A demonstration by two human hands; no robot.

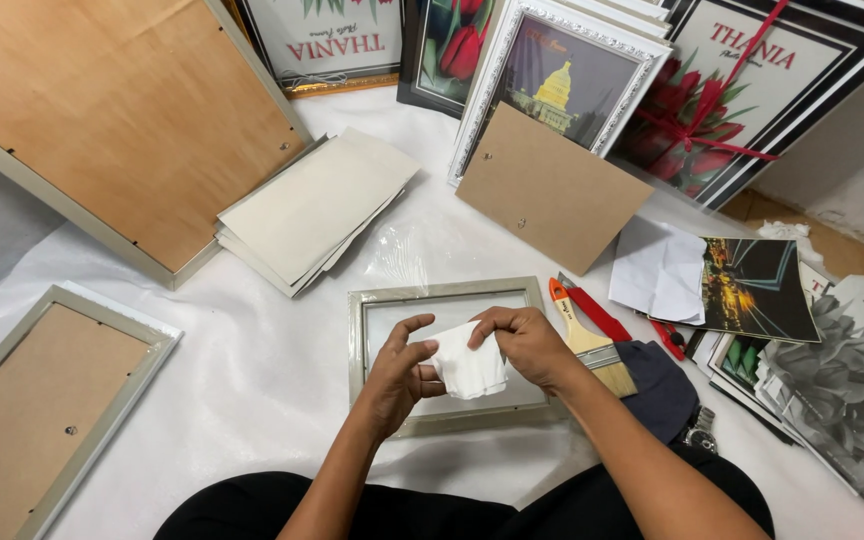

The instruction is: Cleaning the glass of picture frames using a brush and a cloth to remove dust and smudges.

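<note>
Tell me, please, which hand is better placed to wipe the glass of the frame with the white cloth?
Probably the right hand: it pinches the cloth from above, over the frame. The left hand only grips the cloth's left edge.

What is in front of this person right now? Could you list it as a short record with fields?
left hand: left hand holds a folded white cloth
right hand: right hand grips the same cloth from above
below the hands: small grey picture frame, lying flat
right of frame: paintbrush with orange handle tip, red tool
upper left: stack of grey boards
far right: printed pictures
surface: white sheet
</note>
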